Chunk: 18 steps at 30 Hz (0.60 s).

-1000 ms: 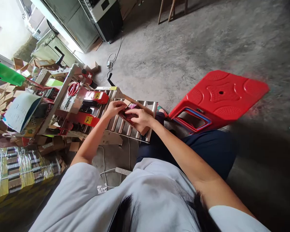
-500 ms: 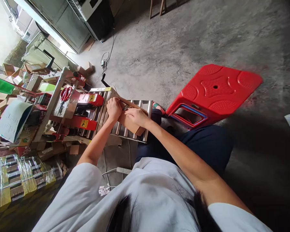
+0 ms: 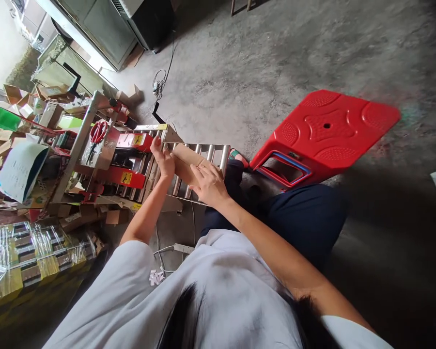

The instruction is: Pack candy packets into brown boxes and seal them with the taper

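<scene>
A small brown cardboard box (image 3: 184, 167) lies on the metal rollers (image 3: 223, 162) of a short conveyor, its upper face now flat and covered. My right hand (image 3: 210, 186) rests on the box's near right part, fingers stretched out and slightly spread. At the box's left end stands my left hand (image 3: 164, 160), fingers extended upward and the palm side against or close to the cardboard; exact contact is hard to make out. Just left of it are the red side guides (image 3: 129, 178) of a box-sealing machine with yellow warning labels.
Red-handled scissors (image 3: 99, 132) lie on top of the machine frame. A red plastic stool (image 3: 334, 131) stands to the right on the concrete floor. Many cardboard boxes (image 3: 51, 114) are piled at the far left. A white power strip (image 3: 184, 248) with cables lies below the conveyor.
The box's top was partly open with both hands gripping at it; now its flaps lie closed. My left hand has lifted its fingers leftward, and my right hand has flattened onto the box.
</scene>
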{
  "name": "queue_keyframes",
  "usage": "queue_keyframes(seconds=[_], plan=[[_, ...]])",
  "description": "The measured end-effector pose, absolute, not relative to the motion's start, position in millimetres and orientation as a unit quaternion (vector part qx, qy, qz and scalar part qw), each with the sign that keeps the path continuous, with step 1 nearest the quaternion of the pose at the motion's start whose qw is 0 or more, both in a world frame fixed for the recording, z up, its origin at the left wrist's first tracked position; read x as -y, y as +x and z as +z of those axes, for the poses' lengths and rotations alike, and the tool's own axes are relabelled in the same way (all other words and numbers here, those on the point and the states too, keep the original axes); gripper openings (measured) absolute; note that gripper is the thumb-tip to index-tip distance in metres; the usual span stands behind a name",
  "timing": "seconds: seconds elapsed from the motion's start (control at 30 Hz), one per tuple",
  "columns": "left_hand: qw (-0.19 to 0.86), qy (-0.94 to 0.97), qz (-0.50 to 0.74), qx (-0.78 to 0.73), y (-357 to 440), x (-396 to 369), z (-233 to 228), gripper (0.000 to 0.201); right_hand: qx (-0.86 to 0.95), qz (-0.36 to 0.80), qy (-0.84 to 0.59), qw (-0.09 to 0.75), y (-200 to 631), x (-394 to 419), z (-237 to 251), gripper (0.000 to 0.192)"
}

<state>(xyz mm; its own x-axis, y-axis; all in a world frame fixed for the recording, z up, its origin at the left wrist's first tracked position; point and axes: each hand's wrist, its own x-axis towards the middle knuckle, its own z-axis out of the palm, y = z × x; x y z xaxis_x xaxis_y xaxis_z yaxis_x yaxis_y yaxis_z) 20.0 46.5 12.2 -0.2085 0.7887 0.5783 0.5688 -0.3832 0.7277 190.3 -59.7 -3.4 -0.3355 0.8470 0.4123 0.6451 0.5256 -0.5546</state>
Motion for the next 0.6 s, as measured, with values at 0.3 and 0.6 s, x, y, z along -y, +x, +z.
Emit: queue_keyframes(seconds=[0.3, 0.6], plan=[[-0.003, 0.880, 0.140, -0.454, 74.8, 43.9, -3.5, 0.106, 0.609, 0.351, -0.457, 0.545, 252.1, 44.7, 3.3, 0.038], [0.060, 0.743, 0.239, -0.622, -48.8, -34.1, 35.8, 0.076, 0.528, 0.379, -0.508, 0.565, 318.6, 81.3, -27.9, 0.038]])
